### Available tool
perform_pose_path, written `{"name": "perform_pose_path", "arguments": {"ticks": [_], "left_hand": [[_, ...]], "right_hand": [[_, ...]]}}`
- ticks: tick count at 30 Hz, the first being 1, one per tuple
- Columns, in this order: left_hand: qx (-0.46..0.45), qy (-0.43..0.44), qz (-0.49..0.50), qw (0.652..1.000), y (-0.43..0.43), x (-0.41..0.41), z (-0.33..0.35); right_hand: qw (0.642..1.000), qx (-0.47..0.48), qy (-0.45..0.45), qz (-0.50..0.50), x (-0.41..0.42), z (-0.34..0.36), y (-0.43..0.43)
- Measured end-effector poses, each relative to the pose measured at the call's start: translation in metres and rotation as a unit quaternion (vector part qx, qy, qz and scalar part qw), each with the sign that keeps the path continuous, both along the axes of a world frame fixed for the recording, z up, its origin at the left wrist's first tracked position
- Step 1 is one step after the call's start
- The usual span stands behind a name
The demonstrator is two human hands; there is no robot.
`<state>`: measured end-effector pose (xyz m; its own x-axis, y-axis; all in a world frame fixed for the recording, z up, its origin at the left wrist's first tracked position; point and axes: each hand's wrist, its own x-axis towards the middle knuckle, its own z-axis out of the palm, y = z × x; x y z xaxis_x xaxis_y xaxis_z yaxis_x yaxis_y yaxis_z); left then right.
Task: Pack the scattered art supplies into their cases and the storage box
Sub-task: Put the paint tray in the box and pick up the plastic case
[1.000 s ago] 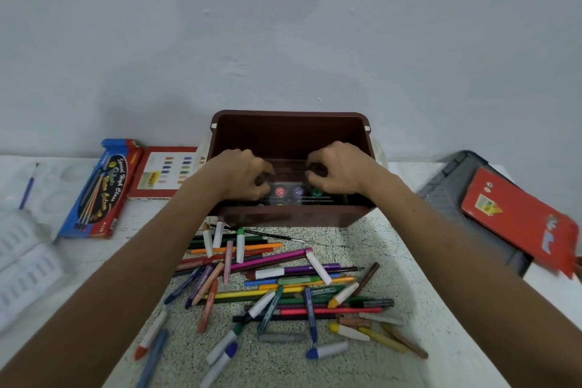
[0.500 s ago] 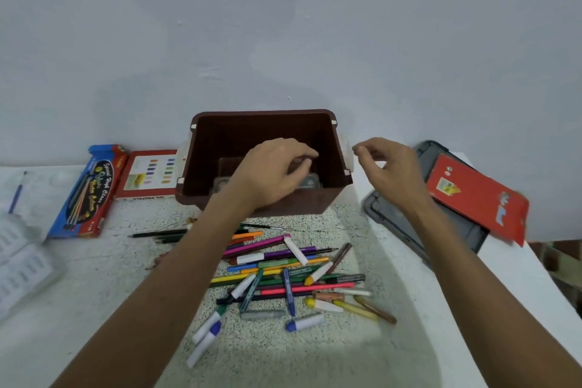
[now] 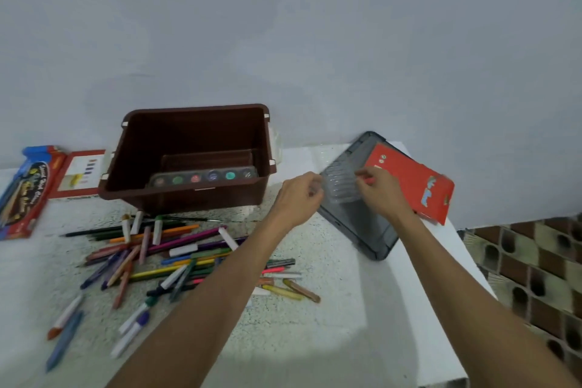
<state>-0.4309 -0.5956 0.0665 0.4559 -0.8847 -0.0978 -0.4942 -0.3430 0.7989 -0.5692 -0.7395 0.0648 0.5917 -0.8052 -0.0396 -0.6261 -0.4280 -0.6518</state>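
Left hand [image 3: 299, 195] and right hand [image 3: 381, 193] pinch opposite ends of the clear ridged tray [image 3: 340, 183] over the grey lid [image 3: 362, 230], three o'clock of the storage box [image 3: 195, 200]

Both forearms bare, extended forward. Left hand [image 3: 299, 195] at the left edge of the tray [image 3: 340, 183], fingers curled, pinching it. Right hand [image 3: 379, 190] at the tray's right edge, fingers curled, likewise pinching.

Speckled white table [image 3: 315, 340], brown storage box [image 3: 204, 200], scattered pens [image 3: 176, 249], grey lid [image 3: 362, 224], blue case [image 3: 25, 195]
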Motion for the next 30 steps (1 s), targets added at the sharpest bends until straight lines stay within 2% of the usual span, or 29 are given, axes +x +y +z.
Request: {"name": "perform_pose_path", "arguments": {"ticks": [3, 6, 12, 20, 26, 30], "left_hand": [[0.052, 0.058, 0.042, 0.996, -0.019, -0.009, -0.004], [0.062, 0.089, 0.064, 0.992, -0.031, -0.02, -0.005], [0.034, 0.099, 0.146, 0.984, -0.027, -0.028, -0.011], [-0.047, 0.255, 0.161, 0.952, 0.019, -0.022, -0.005], [-0.05, 0.25, 0.125, 0.959, 0.081, -0.017, -0.004], [-0.031, 0.233, 0.076, 0.969, 0.127, -0.008, -0.001]], "right_hand": [[1.0, 0.019, 0.001, 0.018, -0.004, -0.006, -0.003], [0.998, 0.047, -0.023, 0.025, -0.005, -0.006, -0.003], [0.991, 0.106, -0.079, 0.025, -0.004, -0.006, 0.006], [0.979, 0.13, -0.152, -0.024, -0.014, 0.002, 0.047], [0.944, 0.209, -0.246, -0.069, -0.017, 0.006, 0.093], [0.878, 0.328, -0.328, -0.12, -0.013, 0.011, 0.126]]}}
